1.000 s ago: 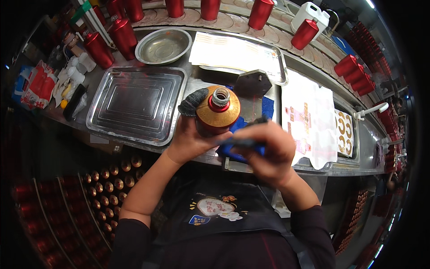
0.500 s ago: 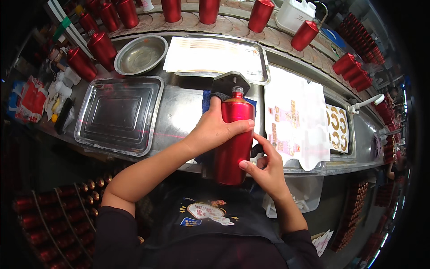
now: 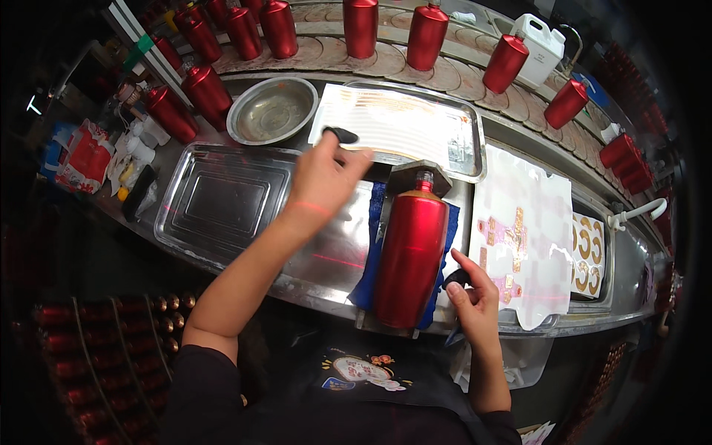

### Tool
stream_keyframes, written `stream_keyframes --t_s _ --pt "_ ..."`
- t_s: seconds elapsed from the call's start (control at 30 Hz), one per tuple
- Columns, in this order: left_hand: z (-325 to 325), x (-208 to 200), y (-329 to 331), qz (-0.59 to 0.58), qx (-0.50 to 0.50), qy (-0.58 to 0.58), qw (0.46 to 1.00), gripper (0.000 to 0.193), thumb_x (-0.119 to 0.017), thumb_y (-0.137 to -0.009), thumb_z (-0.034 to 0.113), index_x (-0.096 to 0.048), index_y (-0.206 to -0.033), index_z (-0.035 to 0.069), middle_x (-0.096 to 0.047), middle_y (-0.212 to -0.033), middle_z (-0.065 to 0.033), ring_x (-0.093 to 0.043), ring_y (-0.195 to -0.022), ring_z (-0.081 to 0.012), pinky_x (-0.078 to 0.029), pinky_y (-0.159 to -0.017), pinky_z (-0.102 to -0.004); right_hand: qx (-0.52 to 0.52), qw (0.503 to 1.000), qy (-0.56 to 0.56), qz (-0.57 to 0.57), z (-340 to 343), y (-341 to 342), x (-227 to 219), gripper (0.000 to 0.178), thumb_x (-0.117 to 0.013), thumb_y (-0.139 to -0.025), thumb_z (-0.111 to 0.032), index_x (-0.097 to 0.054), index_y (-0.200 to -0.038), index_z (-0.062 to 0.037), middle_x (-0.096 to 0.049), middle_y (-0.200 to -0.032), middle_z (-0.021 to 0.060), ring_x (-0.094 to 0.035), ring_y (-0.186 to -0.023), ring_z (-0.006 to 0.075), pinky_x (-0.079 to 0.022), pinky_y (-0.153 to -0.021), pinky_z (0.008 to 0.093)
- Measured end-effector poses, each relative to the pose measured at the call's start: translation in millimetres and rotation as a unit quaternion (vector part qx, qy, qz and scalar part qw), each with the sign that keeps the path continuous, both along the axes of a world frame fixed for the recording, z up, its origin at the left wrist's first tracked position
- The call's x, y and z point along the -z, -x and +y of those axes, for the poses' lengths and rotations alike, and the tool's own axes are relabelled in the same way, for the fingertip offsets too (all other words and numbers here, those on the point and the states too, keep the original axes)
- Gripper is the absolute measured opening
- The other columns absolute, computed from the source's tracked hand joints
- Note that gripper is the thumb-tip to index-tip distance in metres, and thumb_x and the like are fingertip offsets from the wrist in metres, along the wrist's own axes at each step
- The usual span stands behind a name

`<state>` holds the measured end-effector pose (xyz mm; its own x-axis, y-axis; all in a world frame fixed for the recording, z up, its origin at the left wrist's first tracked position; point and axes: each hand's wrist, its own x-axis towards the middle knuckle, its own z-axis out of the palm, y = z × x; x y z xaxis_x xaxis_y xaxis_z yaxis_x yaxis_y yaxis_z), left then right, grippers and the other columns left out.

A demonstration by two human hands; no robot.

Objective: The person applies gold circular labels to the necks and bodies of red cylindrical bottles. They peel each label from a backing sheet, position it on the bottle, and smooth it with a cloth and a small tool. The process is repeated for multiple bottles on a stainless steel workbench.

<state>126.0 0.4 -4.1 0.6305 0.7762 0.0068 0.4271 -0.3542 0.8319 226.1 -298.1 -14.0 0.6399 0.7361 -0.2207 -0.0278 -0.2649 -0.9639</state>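
A glossy red bottle with a clear neck lies on a blue cloth, its neck against a dark metal rest. My left hand, slightly blurred, hovers off the bottle near the front edge of a white striped sheet. Its fingers are apart, and a black piece, seemingly a finger cover, shows at one fingertip. Beside the bottle's lower right side is my right hand, index finger and thumb spread. Another black piece shows between them; whether it is worn or held is unclear.
The striped sheet lies over a metal tray. A steel bowl and a dark-looking metal tray are at left. White sheets with pink prints lie right. Red bottles stand along a curved conveyor behind.
Both hands have let go of the bottle, which now lies on the blue cloth. My left hand has moved up and left toward the striped sheet. The view has shifted.
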Motion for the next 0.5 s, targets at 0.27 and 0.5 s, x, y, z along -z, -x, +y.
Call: stream_keyframes --t_s 0.27,0.5 --pt "157 43 -77 0.130 -0.139 -0.149 0.970 0.054 -0.084 -0.072 0.029 -0.059 -0.110 -0.001 -0.070 -0.109 -0.0231 -0.068 -0.104 -0.0393 -0.053 -0.091 -0.0463 0.061 0.997 -0.043 -0.016 17 0 -5 0.047 -0.064 -0.090 0.000 -0.058 -0.136 0.0007 -0.059 -0.090 -0.0015 -0.050 -0.065 0.0006 -0.039 -0.059 0.0149" --pt "177 63 -75 0.082 -0.132 -0.100 0.983 0.056 -0.084 -0.065 0.018 -0.059 -0.110 -0.003 -0.070 -0.109 -0.0240 -0.068 -0.104 -0.0394 -0.055 -0.089 -0.0436 0.079 0.997 -0.001 -0.007 23 -9 -7 0.048 -0.065 -0.089 -0.001 -0.057 -0.137 0.0015 -0.059 -0.085 -0.0026 -0.052 -0.067 0.0007 -0.040 -0.061 0.0143"
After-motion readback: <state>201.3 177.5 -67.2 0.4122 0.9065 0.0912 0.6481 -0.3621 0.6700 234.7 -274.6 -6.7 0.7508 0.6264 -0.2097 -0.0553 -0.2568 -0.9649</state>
